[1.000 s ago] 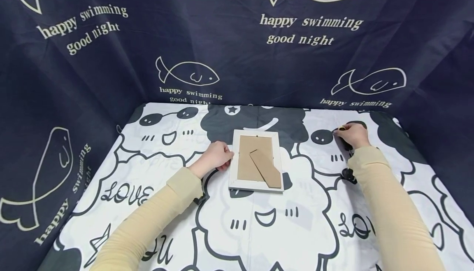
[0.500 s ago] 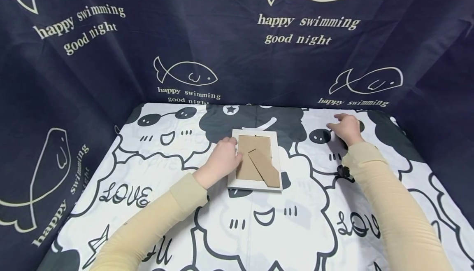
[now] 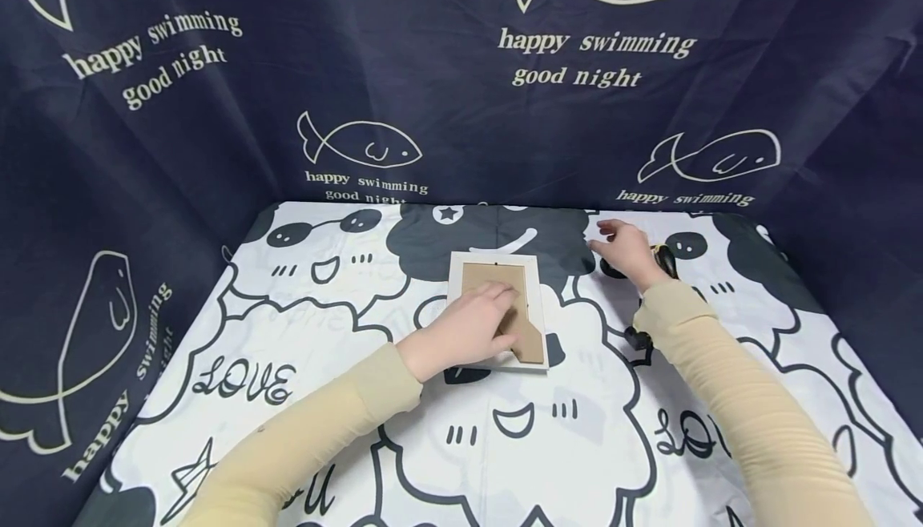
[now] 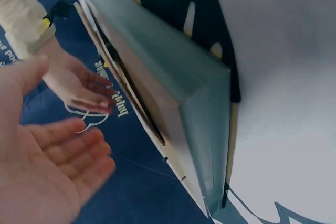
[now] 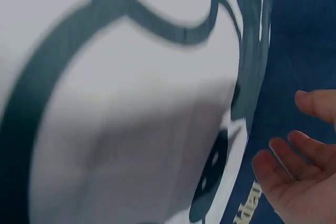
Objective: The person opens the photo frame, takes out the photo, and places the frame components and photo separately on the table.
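A white picture frame (image 3: 534,291) lies face down on the patterned cloth, its brown backing board (image 3: 479,273) and brown stand leg (image 3: 532,344) facing up. Over it reaches my left hand (image 3: 469,328), fingers extended, covering part of the backing and the leg. In the left wrist view the left palm (image 4: 58,166) is beside the frame (image 4: 205,124), fingers apart from it and nothing in them. My right hand (image 3: 626,253) hovers over the cloth right of the frame, fingers loosely spread. The right wrist view shows those fingers (image 5: 286,163) holding nothing.
White cloth (image 3: 324,439) with black cartoon drawings covers the table. Dark blue curtains (image 3: 461,70) with fish and lettering stand behind and at both sides. A black piece with yellow edging (image 3: 664,260) is at the right wrist.
My left hand has moved right, from the frame's left edge to over its backing. The right hand has come left toward the frame, its fingers now more spread. The frame has stayed put.
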`<state>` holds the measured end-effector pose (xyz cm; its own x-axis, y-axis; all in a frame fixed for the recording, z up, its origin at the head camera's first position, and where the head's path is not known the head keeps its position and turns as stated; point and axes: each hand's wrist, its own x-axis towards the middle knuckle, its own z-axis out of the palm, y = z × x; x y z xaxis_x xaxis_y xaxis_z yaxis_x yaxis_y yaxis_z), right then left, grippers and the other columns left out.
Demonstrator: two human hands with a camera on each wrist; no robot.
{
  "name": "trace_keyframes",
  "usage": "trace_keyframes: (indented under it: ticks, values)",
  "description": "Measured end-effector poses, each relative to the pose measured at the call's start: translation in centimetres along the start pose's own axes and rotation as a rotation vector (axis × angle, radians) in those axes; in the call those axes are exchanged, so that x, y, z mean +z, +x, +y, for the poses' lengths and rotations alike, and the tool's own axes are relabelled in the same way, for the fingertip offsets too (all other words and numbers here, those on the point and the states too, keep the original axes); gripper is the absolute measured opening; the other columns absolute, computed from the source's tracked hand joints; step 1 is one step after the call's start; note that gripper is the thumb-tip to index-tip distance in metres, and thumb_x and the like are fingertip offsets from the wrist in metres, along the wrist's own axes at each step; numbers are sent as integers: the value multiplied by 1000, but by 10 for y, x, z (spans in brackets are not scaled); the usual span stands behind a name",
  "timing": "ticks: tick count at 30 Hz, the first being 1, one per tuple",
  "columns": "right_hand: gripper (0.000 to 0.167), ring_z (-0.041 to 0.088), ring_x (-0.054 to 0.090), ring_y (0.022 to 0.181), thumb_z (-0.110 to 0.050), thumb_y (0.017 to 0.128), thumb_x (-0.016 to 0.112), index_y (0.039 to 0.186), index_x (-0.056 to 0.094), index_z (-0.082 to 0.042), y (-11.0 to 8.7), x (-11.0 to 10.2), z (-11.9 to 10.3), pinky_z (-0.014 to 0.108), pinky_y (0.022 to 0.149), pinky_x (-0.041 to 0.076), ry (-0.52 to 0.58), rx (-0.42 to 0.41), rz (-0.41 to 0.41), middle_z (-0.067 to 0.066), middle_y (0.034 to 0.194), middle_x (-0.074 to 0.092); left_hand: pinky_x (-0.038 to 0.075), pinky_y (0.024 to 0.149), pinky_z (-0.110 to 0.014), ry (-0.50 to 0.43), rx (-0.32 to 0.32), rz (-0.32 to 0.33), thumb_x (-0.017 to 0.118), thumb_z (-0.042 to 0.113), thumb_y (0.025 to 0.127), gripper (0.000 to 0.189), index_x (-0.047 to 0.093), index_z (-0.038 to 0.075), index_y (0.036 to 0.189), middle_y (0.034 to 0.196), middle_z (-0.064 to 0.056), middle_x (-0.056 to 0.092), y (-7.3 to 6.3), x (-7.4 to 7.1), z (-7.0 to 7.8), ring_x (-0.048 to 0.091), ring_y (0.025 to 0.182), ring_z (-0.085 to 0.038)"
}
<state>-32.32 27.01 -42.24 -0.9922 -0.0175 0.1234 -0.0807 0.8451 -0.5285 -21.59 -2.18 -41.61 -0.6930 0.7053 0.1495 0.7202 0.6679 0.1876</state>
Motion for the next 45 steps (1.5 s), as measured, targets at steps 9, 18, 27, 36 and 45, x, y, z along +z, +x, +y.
trace_keyframes:
  ticks: [9, 18, 27, 36, 45]
  values:
    - [43, 38, 58, 107, -21, 91, 60, 125, 55, 4, -3, 27, -24, 46, 90, 47, 51, 1, -117, 25, 119, 60, 33, 109, -32, 55, 262, -113, 61, 50, 86, 64, 51, 8, 134, 136, -4, 51, 9, 7, 4, 43, 128, -19]
    - [32, 31, 62, 97, -22, 92, 60, 113, 65, 0, -2, 46, -35, 42, 82, 50, 84, -49, -150, 20, 108, 67, 30, 110, -26, 93, 361, -202, 68, 47, 82, 64, 52, 9, 131, 132, -4, 51, 13, 12, 3, 44, 125, -17]
    - [31, 27, 63, 94, -26, 93, 59, 113, 67, -4, -2, 61, -38, 39, 80, 50, 89, -32, -199, 16, 106, 68, 33, 105, -24, 135, 403, -197, 69, 42, 82, 55, 56, 11, 125, 126, -2, 53, 13, 17, 1, 47, 118, -15]
    - [31, 28, 62, 96, -26, 93, 58, 111, 68, -3, -3, 63, -41, 39, 81, 49, 93, 15, -213, 16, 106, 68, 36, 102, -24, 144, 432, -173, 70, 42, 80, 53, 58, 12, 122, 122, 0, 54, 16, 21, 1, 48, 112, -14]
    - [31, 27, 61, 97, -27, 94, 58, 112, 68, -4, -1, 64, -42, 38, 81, 48, 114, 47, -228, 15, 109, 67, 39, 97, -24, 157, 418, -165, 69, 44, 80, 51, 59, 15, 121, 119, 2, 54, 17, 23, -1, 48, 108, -12]
